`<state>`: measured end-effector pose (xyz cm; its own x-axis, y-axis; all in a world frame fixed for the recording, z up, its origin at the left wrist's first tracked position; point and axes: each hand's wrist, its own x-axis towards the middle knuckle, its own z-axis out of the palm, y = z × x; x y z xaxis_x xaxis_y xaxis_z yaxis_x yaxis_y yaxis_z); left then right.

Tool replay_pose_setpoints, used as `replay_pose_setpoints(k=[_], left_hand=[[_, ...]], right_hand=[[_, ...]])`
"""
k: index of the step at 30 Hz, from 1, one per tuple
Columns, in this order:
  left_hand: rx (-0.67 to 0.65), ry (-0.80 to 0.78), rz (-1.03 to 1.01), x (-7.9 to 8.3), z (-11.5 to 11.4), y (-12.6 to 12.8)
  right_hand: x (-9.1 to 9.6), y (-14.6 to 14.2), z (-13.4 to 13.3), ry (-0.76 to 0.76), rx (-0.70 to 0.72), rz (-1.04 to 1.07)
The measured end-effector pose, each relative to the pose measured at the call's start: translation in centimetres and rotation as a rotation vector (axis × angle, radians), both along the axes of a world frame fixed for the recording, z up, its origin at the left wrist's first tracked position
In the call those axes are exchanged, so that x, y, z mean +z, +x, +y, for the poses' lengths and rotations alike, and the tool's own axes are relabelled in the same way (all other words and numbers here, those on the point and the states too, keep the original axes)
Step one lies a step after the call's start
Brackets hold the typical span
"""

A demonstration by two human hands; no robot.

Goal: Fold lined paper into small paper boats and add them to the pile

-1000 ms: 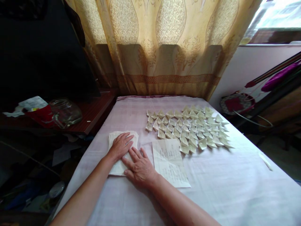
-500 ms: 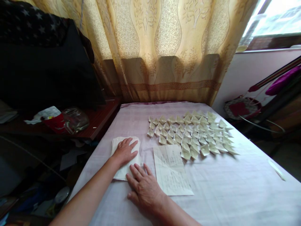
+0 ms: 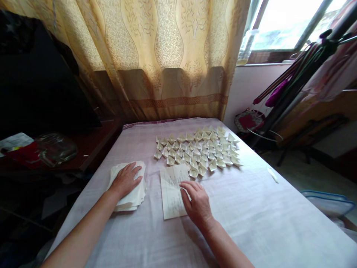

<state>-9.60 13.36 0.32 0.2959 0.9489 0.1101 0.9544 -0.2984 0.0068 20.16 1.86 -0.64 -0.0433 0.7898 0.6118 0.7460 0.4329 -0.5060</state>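
Right hand [image 3: 198, 204] has left the spot beside the paper stack [image 3: 134, 200] and now lies on the right edge of the written sheet [image 3: 169, 195], low and centre in the frame; its fingers are extended and flat, tips pressing the paper, grasping nothing. Left hand [image 3: 125, 180] remains palm down on the stack at lower left, fingers released and spread. Judgement: the sheet lies on soft cloth, so even, flat pressure near the edge should keep it from sliding or creasing. It is pale, rectangular, faintly handwritten, lying flat on the cloth-covered desk [image 3: 251, 208]. Just beyond it, rows of small folded paper pieces [image 3: 198, 150] lie close together. Patterned curtain [image 3: 167, 56] hangs behind.
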Motion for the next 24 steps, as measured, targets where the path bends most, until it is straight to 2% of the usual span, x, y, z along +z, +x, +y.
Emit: replay_pose_setpoints(k=[2,4,8,12,17,24], left_hand=[[0.007,0.01,0.012,0.7,-0.2,0.4],[0.017,0.022,0.02,1.4,-0.7,1.0],[0.042,0.028,0.024,2.0,-1.9,2.3],[0.105,-0.001,0.028,1.4,-3.1,2.8],[0.133,-0.036,0.006,0.2,-4.0,2.3],[0.119,-0.04,-0.088,-0.7,-4.0,1.3]], right_hand=[[-1.0,2.1,0.2,-0.031,-0.121,-0.005],[-2.0,3.3,0.3,-0.083,-0.183,-0.026],[-3.3,3.6,0.3,-0.139,-0.2,-0.04],[-3.5,3.3,0.3,-0.17,-0.152,-0.042],[-3.8,3.5,0.3,-0.165,-0.129,-0.027],[-3.8,3.7,0.3,-0.17,-0.092,-0.034]])
